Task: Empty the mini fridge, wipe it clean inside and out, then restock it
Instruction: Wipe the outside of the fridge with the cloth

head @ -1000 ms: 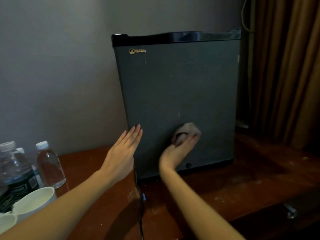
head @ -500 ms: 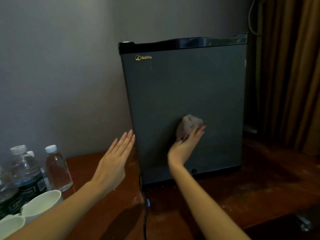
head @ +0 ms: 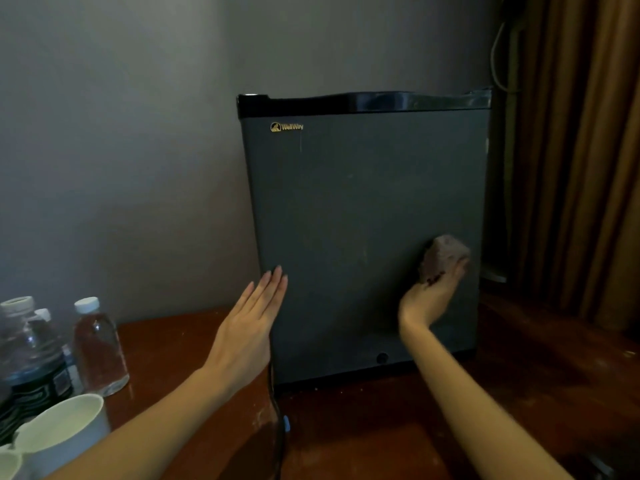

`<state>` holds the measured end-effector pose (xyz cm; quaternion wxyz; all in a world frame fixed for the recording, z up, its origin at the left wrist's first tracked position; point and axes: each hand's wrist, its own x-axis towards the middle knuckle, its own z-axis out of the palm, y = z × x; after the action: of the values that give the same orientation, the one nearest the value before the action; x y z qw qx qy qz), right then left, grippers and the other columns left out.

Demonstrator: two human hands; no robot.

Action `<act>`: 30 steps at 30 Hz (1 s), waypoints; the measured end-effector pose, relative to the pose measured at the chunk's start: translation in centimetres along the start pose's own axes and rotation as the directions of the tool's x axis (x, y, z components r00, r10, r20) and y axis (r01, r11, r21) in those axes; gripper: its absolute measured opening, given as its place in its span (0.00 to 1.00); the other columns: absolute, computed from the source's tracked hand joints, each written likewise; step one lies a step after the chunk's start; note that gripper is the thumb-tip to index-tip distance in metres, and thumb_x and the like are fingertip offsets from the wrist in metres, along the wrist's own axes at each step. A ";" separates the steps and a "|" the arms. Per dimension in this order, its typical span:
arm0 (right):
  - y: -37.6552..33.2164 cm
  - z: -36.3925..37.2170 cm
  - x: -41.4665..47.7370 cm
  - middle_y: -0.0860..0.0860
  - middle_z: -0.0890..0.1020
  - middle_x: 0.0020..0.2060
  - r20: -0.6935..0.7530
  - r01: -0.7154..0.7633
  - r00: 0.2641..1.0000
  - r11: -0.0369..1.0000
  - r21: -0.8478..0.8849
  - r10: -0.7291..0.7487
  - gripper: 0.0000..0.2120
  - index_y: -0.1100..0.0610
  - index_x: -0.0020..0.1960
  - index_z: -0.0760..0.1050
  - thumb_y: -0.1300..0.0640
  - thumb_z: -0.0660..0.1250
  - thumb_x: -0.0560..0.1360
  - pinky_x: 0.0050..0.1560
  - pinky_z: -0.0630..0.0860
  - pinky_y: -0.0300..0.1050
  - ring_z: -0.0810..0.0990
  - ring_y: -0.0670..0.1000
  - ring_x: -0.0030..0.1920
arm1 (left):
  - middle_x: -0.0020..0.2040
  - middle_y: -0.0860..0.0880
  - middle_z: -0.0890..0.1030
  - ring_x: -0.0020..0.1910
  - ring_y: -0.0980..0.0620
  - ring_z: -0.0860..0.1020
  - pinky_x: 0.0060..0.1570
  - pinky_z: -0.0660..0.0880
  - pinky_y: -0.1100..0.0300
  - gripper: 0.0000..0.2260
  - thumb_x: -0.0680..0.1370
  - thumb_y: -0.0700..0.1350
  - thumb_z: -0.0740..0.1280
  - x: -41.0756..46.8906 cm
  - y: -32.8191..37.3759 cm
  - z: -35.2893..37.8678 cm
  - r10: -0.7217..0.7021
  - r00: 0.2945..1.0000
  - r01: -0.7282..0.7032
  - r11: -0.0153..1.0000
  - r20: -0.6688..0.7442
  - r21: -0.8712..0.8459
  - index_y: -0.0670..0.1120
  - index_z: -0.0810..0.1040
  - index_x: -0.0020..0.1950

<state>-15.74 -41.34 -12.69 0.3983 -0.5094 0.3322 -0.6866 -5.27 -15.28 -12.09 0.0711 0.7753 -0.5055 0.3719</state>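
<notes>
The boxy mini fridge [head: 346,202], matte dark grey with a glossy black top strip, stands shut on the reddish wooden counter [head: 381,427]. The right hand [head: 429,299] grips a crumpled brownish cloth [head: 445,256] against the door's lower right. The left hand [head: 249,323], flat with fingers straight, lies at the door's left edge.

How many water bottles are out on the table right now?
3, clustered at the table's left end: a clear bottle nearest the fridge, a dark-labelled bottle at the frame edge, a third bottle mostly hidden between them. More may sit off-frame.
</notes>
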 end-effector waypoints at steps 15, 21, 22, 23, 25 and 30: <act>-5.1 2.2 -16.0 0.44 0.69 0.70 0.675 0.658 0.337 0.677 0.330 -0.656 0.26 0.45 0.74 0.64 0.55 0.57 0.76 0.55 0.79 0.48 0.73 0.46 0.65 | 0.71 0.58 0.70 0.65 0.60 0.72 0.60 0.72 0.63 0.30 0.76 0.44 0.69 -4.1 -3.4 -3.6 -0.242 0.966 0.252 0.807 0.089 -0.535 0.57 0.62 0.75; -14.8 2.6 -10.9 0.47 0.73 0.59 0.536 0.214 0.681 0.836 0.505 -0.499 0.24 0.48 0.64 0.72 0.65 0.67 0.72 0.58 0.76 0.44 0.76 0.45 0.57 | 0.42 0.49 0.83 0.44 0.51 0.82 0.42 0.78 0.58 0.08 0.74 0.36 0.71 2.6 -1.3 -7.9 -0.596 0.803 0.191 0.236 0.013 -0.953 0.48 0.77 0.48; -16.1 2.5 -10.7 0.47 0.73 0.59 0.546 0.188 0.667 0.823 0.535 -0.507 0.20 0.48 0.63 0.73 0.60 0.68 0.73 0.60 0.75 0.47 0.75 0.45 0.58 | 0.41 0.48 0.83 0.42 0.50 0.82 0.41 0.78 0.58 0.08 0.74 0.34 0.70 3.8 -0.6 -8.6 -0.635 0.772 0.131 0.135 0.015 -0.982 0.46 0.77 0.47; -17.2 2.4 -10.7 0.47 0.73 0.60 0.568 0.181 0.623 0.805 0.564 -0.538 0.18 0.48 0.63 0.74 0.54 0.68 0.73 0.61 0.75 0.47 0.74 0.44 0.60 | 0.39 0.48 0.83 0.41 0.50 0.82 0.39 0.78 0.59 0.07 0.74 0.33 0.70 4.9 0.1 -9.3 -0.663 0.749 0.061 0.062 0.004 -0.996 0.44 0.76 0.46; -18.7 2.2 -11.0 0.44 0.69 0.63 0.628 0.154 0.519 0.786 0.598 -0.579 0.20 0.44 0.62 0.75 0.46 0.70 0.71 0.63 0.73 0.42 0.71 0.39 0.64 | 0.37 0.48 0.82 0.39 0.53 0.82 0.36 0.77 0.63 0.06 0.74 0.31 0.68 6.5 1.1 -10.4 -0.684 0.727 -0.020 0.068 -0.061 -0.998 0.42 0.76 0.44; -21.5 3.9 -7.0 0.47 0.62 0.66 0.450 0.291 0.611 0.714 0.637 -0.651 0.16 0.48 0.62 0.75 0.62 0.67 0.77 0.59 0.75 0.37 0.70 0.33 0.60 | 0.54 0.54 0.81 0.56 0.58 0.78 0.56 0.77 0.59 0.15 0.75 0.35 0.70 8.9 0.9 -10.4 -0.478 0.815 -0.043 0.512 -0.326 -0.858 0.48 0.79 0.59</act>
<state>-15.36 -25.44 3.84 0.4013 -0.6618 -0.1709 -0.6097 -9.37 -17.17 0.91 0.6151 0.5708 -0.4727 0.2692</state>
